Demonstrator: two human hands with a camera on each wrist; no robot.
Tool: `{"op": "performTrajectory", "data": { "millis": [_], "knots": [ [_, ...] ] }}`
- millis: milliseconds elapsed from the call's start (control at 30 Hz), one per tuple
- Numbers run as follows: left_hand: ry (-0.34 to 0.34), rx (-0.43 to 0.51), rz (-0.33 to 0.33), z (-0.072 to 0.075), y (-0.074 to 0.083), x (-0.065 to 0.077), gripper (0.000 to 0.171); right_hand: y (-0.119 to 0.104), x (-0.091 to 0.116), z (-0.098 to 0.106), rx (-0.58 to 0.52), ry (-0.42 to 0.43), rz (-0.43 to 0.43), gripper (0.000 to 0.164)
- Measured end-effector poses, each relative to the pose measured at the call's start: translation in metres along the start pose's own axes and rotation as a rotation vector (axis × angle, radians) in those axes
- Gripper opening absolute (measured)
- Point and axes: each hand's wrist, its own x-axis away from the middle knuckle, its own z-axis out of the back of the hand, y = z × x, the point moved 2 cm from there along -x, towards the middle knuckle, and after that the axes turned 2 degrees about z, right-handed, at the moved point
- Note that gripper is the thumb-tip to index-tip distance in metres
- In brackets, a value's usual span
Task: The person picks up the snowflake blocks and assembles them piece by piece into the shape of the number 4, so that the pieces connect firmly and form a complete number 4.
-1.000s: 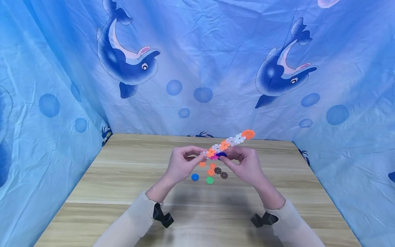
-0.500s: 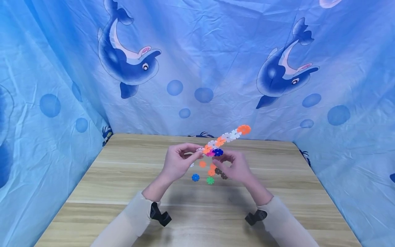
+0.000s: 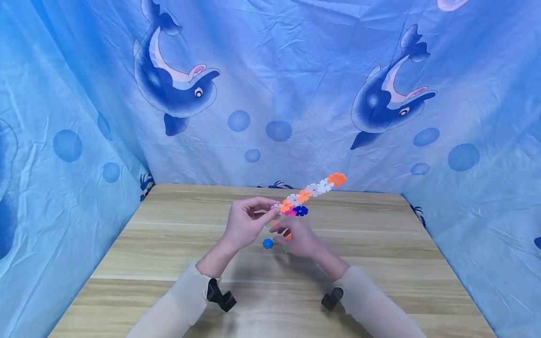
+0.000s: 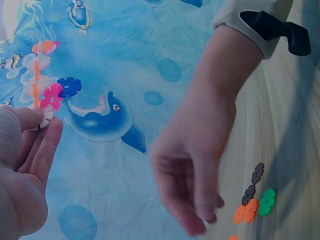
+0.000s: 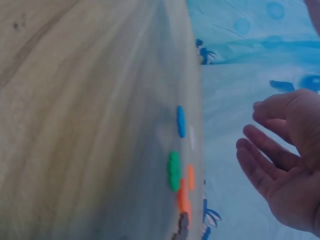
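Note:
My left hand [image 3: 247,224] pinches a white notched plastic disc [image 4: 47,116] at the near end of a chain of interlocking snowflake discs [image 3: 313,189]. Orange and white discs alternate irregularly up the chain, which slants to the far right above the table. A pink disc [image 4: 51,97] and a dark blue disc [image 4: 69,87] branch off near the held end. The right hand [image 3: 301,237] holds nothing; its fingers are loosely bent, above the loose discs. Among these are a blue disc [image 3: 267,243], a green disc [image 4: 267,202], orange discs [image 4: 246,211] and brown discs [image 4: 257,174].
The wooden table [image 3: 169,263] ends against a blue cloth backdrop [image 3: 270,84] with dolphin prints, which also hangs at both sides. A loose white disc [image 5: 193,138] lies among the others. Black camera mounts [image 3: 220,295] sit on both wrists.
The right hand has let go of the dark blue disc, now hanging on the chain beside the pink one. It has moved left and down over the loose discs. The left hand keeps its pinch.

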Motion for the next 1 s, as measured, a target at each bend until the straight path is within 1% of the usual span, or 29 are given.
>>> {"op": "performTrajectory", "data": {
  "millis": [100, 267, 333, 467, 567, 667, 1000],
  "knots": [
    [-0.001, 0.003, 0.005, -0.001, 0.001, 0.000, 0.015, 0.000, -0.003, -0.009, 0.043, -0.061, -0.015, 0.020],
    [-0.003, 0.013, 0.007, -0.002, 0.002, 0.001, 0.014, -0.002, -0.004, -0.019, 0.057, -0.146, -0.028, 0.021],
    [-0.007, 0.018, 0.002, -0.002, 0.002, 0.001, 0.014, -0.002, -0.004, -0.023, 0.064, -0.172, -0.034, 0.021],
    [-0.013, 0.029, -0.006, -0.004, 0.003, 0.001, 0.014, -0.001, -0.004, -0.027, 0.087, -0.211, -0.012, 0.023],
    [-0.015, 0.030, -0.005, -0.004, 0.003, 0.001, 0.014, -0.001, -0.003, -0.030, 0.117, -0.235, 0.014, 0.023],
    [-0.021, 0.033, -0.001, -0.005, 0.003, 0.001, 0.014, 0.001, -0.002, -0.032, 0.148, -0.253, 0.019, 0.024],
    [-0.020, 0.015, 0.015, -0.006, 0.001, 0.000, 0.014, 0.003, -0.002, -0.036, 0.200, -0.255, -0.033, 0.031]
  ]
}}
